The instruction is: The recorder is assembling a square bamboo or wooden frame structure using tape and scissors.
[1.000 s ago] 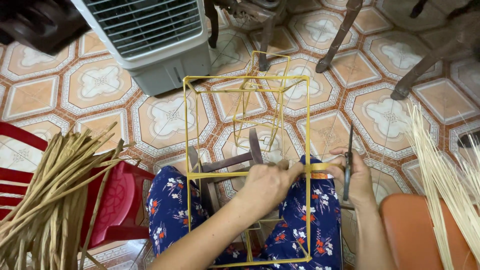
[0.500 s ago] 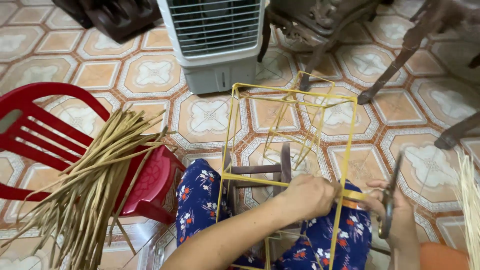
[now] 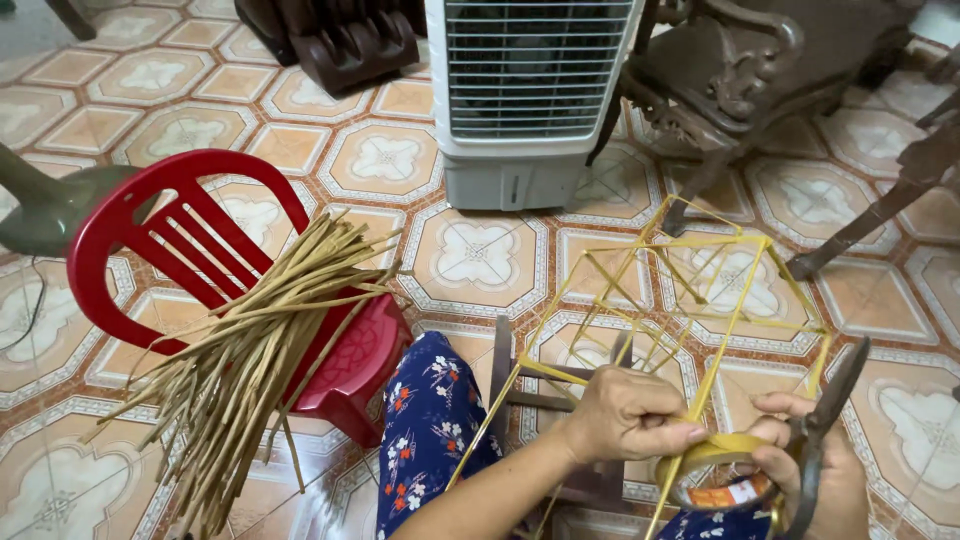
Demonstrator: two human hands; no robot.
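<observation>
A yellow box-shaped frame of thin rods stands over my knees. My left hand pinches the frame's near rod and the end of a yellow tape strip. My right hand holds a roll of yellow tape against that rod, and dark scissors hang from the same hand. A small dark wooden stool sits under the frame.
A red plastic chair on my left carries a bundle of several long bamboo strips. A white air cooler stands ahead on the patterned tile floor, with dark wooden furniture on its right. My legs wear blue flowered trousers.
The view has swung left and down, bringing the red chair and the bamboo bundle into full sight. My hands stay on the frame's near rod, now with the tape roll showing.
</observation>
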